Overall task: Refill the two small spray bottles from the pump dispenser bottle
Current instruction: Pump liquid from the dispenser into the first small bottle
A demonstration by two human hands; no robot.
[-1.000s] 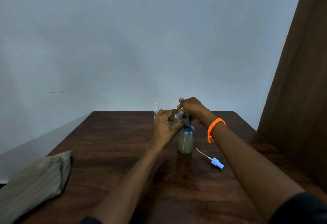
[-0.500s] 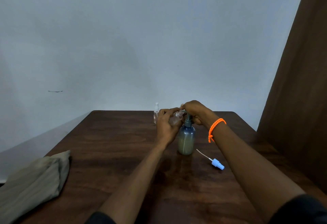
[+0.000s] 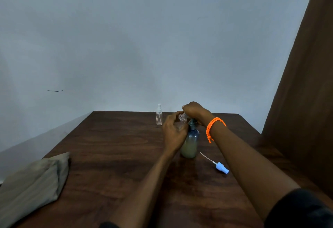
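Note:
The blue-tinted pump dispenser bottle point(image 3: 190, 142) stands mid-table, holding pale liquid. My right hand point(image 3: 195, 112) sits curled over its pump head, which is mostly hidden. My left hand point(image 3: 173, 132) grips a small clear spray bottle point(image 3: 182, 117), uncapped and tilted, its mouth up against the pump nozzle. That bottle's blue spray cap point(image 3: 222, 168) with its dip tube lies on the table to the right of the dispenser. A second small clear spray bottle point(image 3: 159, 115) stands upright with its cap on, farther back and left of my hands.
The dark wooden table point(image 3: 111, 155) reaches to a white wall. A folded grey-green cloth point(image 3: 34, 181) lies at the near left edge. A brown curtain point(image 3: 306, 101) hangs along the right side.
My right hand has gone down slightly on the pump head. My left hand keeps the small bottle at the nozzle. The view has tilted a little.

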